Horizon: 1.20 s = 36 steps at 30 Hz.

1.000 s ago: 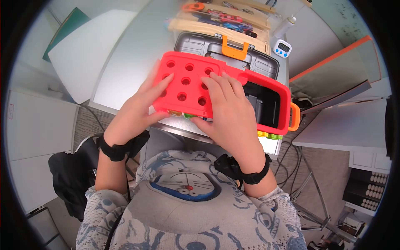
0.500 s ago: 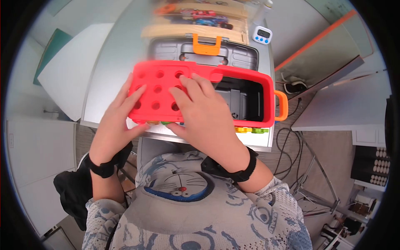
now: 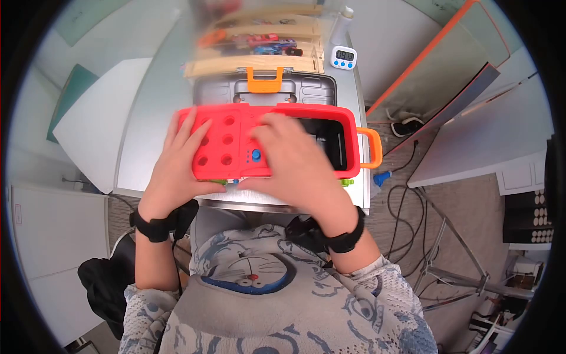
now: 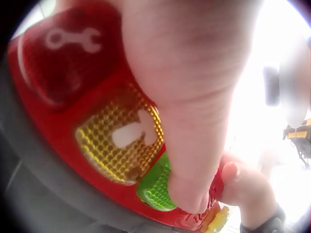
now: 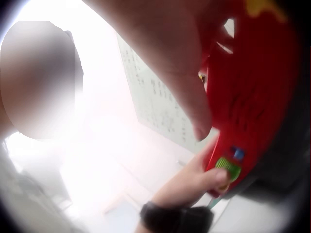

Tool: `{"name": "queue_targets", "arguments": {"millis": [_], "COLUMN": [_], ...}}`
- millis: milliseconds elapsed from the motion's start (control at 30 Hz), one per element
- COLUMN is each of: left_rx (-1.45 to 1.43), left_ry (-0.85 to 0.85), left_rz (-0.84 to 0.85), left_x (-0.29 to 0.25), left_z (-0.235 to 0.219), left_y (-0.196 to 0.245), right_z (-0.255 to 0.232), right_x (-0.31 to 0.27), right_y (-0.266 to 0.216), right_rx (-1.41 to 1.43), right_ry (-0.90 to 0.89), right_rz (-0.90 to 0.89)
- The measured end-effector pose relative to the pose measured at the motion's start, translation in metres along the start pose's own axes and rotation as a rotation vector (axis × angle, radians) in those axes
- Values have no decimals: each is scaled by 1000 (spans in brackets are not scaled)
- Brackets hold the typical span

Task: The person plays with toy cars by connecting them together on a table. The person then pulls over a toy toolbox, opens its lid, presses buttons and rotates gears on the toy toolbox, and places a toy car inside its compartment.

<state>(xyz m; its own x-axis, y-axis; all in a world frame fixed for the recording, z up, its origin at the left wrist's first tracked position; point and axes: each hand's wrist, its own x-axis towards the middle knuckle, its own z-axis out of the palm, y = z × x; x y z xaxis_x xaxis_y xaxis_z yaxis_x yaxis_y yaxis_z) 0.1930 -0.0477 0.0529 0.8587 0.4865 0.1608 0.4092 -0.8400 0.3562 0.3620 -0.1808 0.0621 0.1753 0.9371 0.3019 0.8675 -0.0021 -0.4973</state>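
Observation:
In the head view, a red toy toolbox top (image 3: 348, 112) with holes and a blue knob (image 3: 256, 155) spans the front of the table; its right part frames a black hollow. My left hand (image 3: 171, 171) grips its left end, fingers spread over the holes and thumb at the front edge. Somewhat blurred, my right hand (image 3: 298, 165) spans its middle, fingers bent on top and thumb by the front edge. The left wrist view shows a yellow panel (image 4: 119, 136) and a green one (image 4: 158, 187), with the left thumb on the green.
Behind the red top is a grey lid (image 3: 212, 91) with an orange latch (image 3: 263, 84). Farther back are wooden shelves (image 3: 236, 66) with toy cars, a white timer (image 3: 344, 58) and a bottle (image 3: 341, 26). An orange handle (image 3: 371, 147) projects on the right, past the table edge.
My right hand has shifted right along the red top, uncovering the blue knob and the holes beside it. My left hand stays at the left end. The whole scene has shifted left in the head view.

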Motion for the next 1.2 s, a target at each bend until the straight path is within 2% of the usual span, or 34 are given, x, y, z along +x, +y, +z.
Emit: {"name": "queue_targets", "arguments": {"millis": [33,100,133,200,333,633,733,967,1200], "left_rx": [1,20,19,-26,-16,-22,-16,-20,17], "left_ry": [7,9,12,22,44,80,99,54,66], "left_rz": [-4,-15,-14,-20,-13,-9,14,-38,-24], "left_x": [-1,-2,-2,-1,-2,-3,-3,-3,-5], "left_z": [0,2,3,4,7,9,10,13,10], "left_y": [0,-2,-2,-1,-4,-5,-6,-10,-5], "right_z": [-11,-26,-27,-26,-21,-15,-16,-13,-15], "right_x": [-3,-6,-4,-1,4,-6,-8,-9,-7], "right_y": [3,7,10,19,27,23,22,27,26], "right_rx": [-2,-196,-200,-193,-155,-184,-174,-118,-109], "right_ry": [-1,-296,-295,-673,-757,-487,-446,-390,-468], "right_rz": [-8,252,250,355,321,352,356,310,365]}}
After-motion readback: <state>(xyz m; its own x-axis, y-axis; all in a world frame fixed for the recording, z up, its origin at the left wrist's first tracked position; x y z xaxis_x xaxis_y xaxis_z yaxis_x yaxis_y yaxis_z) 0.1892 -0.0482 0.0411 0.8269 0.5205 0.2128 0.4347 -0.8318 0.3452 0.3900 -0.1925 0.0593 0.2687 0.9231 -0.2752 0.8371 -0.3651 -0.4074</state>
